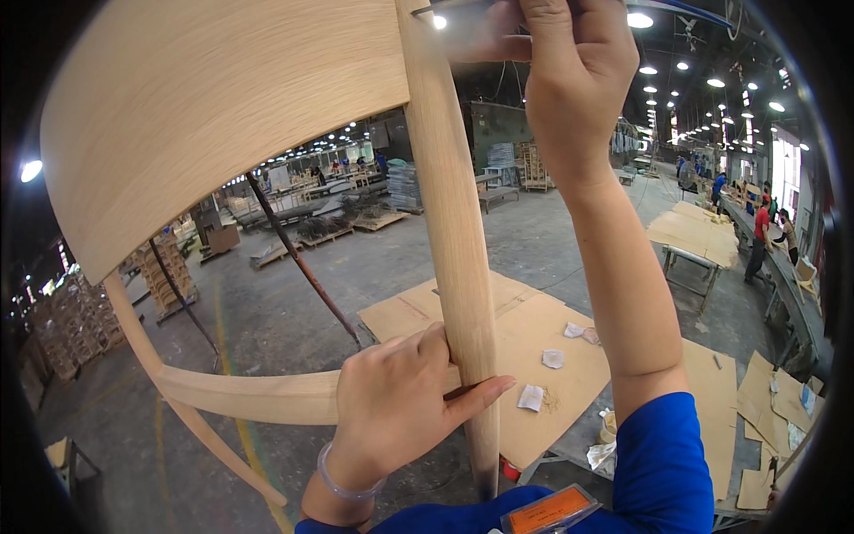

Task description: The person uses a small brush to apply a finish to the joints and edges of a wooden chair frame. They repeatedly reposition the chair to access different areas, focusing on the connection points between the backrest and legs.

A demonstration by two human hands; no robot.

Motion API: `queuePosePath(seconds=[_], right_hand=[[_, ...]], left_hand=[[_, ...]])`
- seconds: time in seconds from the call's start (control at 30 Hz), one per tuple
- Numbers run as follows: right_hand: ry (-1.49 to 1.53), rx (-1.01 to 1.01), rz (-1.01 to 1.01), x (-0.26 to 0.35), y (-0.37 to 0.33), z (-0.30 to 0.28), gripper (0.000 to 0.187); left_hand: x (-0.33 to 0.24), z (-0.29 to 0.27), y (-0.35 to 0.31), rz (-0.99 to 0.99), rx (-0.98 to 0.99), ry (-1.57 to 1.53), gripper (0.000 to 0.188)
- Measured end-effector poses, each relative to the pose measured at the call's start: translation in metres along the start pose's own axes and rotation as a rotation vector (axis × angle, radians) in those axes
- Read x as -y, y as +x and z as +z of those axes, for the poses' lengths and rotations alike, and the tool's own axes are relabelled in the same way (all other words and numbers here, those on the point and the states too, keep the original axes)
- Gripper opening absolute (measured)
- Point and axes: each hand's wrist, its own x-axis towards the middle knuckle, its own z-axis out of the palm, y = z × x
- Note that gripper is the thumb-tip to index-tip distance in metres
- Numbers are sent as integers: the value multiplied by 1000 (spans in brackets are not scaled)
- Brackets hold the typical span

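A pale wooden chair frame stands before me, with a broad curved panel (pixel 240 116) at upper left and a rounded post (pixel 454 196) running down its right side. My left hand (pixel 391 400) wraps the post where a curved rail (pixel 249 396) meets it, thumb across the front of the post. Raised at the top, my right hand (pixel 578 67) has its fingers bent near the post's upper end. A thin dark strip shows by its fingertips, which are blurred; I cannot make out what it is.
Below the post lies a cardboard-covered table (pixel 551 347) bearing crumpled white pads (pixel 531 398) and a small cup (pixel 608 425). Two dark rods (pixel 298 254) slant behind the frame. Farther right are another table (pixel 694 233), a long bench and other people (pixel 761 236). Pallet stacks stand left.
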Motion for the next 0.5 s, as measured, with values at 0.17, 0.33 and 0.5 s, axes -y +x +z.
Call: queuePosePath(seconds=[0.17, 0.33, 0.5], right_hand=[[-14, 1, -21, 2, 4, 1, 17], [-54, -3, -28, 5, 4, 5, 17], [-2, -21, 8, 6, 3, 12, 16]], left_hand=[[-2, -3, -2, -5, 3, 44, 58], [0, -6, -6, -7, -3, 28, 60], [3, -9, -9, 9, -24, 33, 59]])
